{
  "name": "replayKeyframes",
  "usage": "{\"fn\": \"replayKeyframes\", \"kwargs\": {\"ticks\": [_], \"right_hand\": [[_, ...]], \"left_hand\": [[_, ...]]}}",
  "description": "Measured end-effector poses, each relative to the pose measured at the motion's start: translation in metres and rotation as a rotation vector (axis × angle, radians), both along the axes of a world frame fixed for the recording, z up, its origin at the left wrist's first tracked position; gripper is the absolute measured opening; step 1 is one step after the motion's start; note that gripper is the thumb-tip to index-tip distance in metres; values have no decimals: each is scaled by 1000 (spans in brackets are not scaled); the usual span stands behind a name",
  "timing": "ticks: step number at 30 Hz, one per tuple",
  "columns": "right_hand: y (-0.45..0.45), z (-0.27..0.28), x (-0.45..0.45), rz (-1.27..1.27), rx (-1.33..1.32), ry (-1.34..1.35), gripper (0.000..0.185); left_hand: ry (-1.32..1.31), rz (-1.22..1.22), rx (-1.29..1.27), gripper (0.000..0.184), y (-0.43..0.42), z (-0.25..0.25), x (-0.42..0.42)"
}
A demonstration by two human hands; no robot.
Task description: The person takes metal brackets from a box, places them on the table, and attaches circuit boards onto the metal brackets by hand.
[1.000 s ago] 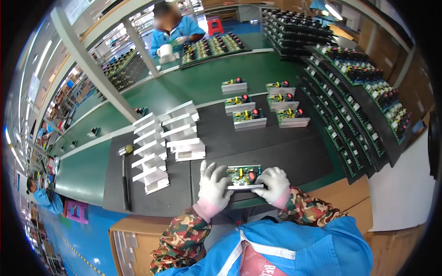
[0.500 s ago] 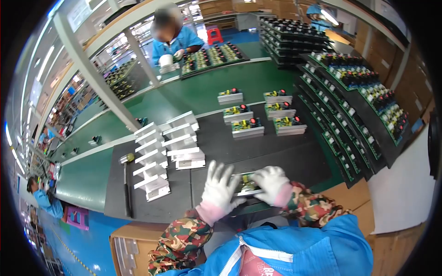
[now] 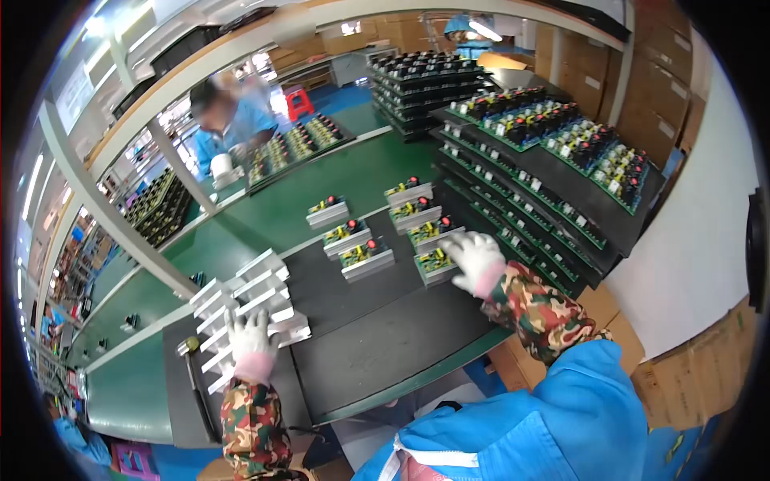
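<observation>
My left hand (image 3: 252, 343), in a white glove, is over the front of the silver metal heat sinks (image 3: 258, 282) on the left, fingers stretched and apart. Whether it touches one I cannot tell. My right hand (image 3: 479, 260), gloved too, has its fingers closed around the right end of a circuit board with a silver heat sink (image 3: 434, 264). That board sits at the near end of the right-hand column of similar boards. A second column of such boards (image 3: 366, 257) stands to its left.
A hammer (image 3: 196, 385) lies left of the heat sinks on the black mat (image 3: 377, 341). Stacked black trays of boards (image 3: 513, 188) rise at the right. Across the green bench, a person in blue (image 3: 233, 132) works beside a tray of boards (image 3: 293, 148). A metal post (image 3: 104, 204) stands at left.
The board between my hands has moved forward and right to the column's near end with my right hand. My left hand has gone left to the heat sinks. The view has shifted right.
</observation>
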State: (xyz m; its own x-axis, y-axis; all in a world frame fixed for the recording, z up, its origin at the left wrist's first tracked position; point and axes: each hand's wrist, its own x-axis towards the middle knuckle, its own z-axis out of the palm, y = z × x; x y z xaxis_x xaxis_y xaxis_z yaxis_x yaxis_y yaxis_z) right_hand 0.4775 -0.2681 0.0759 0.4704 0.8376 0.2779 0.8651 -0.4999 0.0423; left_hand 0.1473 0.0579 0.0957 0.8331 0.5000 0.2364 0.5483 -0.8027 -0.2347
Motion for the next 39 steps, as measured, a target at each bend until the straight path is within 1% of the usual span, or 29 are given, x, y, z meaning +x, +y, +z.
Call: {"fn": "replayKeyframes", "kwargs": {"ticks": [1,2,3,5,7,8,9,10,11,13,15,16,17,19,20,22,23,24,25,26,27,29,31,33,36,39], "right_hand": [[-7,24,-15,80,68,93,73],[-16,42,-19,137,143,55,73],[-22,57,-23,198,219,20,73],[-30,94,-8,107,372,-190,66],[-27,129,26,-14,568,-466,59],[-24,148,38,-198,505,-440,56],[-19,167,50,-377,441,-411,53],[-13,181,66,-497,351,-327,50],[-9,194,82,-611,260,-240,48],[-6,200,127,-644,152,-112,47],[-7,197,160,-585,13,-53,48],[-6,191,171,-576,58,-45,50],[-5,195,176,-603,26,-1,50],[-10,188,185,-596,107,-46,46],[-9,187,202,-630,77,16,55],[-13,205,170,-632,69,58,54],[-12,215,149,-641,58,61,52],[-9,216,132,-586,177,-7,49],[-8,212,112,-529,294,-68,45],[-8,210,84,-424,348,-36,42],[-7,200,54,-319,404,0,39],[-9,159,1,56,524,-19,34],[-12,125,-48,221,301,101,26],[-13,72,-81,338,320,91,23],[-6,4,-96,297,256,151,26],[0,-18,-105,270,244,203,26]], "left_hand": [[-12,9,-46,37,0,4,1],[-62,-72,16,21,1,3,-1],[-15,-117,51,17,-3,8,-1],[-5,-212,31,16,-11,13,8],[-12,-327,-109,17,-35,24,20],[89,-321,-206,21,-46,28,28],[54,-413,-301,24,-51,21,33],[40,-482,-338,25,-53,7,39],[152,-450,-454,34,-59,2,46],[46,-441,-369,54,-69,-25,47],[145,-326,-364,78,-86,-29,48],[163,-307,-396,88,-91,-34,48],[165,-305,-384,84,-95,-39,47],[40,-323,-394,75,-98,-54,45],[-13,-326,-381,68,-99,-58,46],[-110,-327,-359,54,-100,-62,46],[-127,-365,-324,48,-98,-67,45],[-142,-402,-289,42,-94,-75,46],[-151,-437,-257,36,-91,-80,45],[-179,-443,-219,29,-91,-82,46],[-167,-428,-233,31,-93,-78,46],[-174,-434,-359,49,-95,-69,45],[-176,-464,-387,47,-96,-66,43],[-169,-485,-377,46,-97,-63,42],[-197,-467,-392,45,-99,-62,42],[-201,-467,-399,40,-101,-55,41]]}}
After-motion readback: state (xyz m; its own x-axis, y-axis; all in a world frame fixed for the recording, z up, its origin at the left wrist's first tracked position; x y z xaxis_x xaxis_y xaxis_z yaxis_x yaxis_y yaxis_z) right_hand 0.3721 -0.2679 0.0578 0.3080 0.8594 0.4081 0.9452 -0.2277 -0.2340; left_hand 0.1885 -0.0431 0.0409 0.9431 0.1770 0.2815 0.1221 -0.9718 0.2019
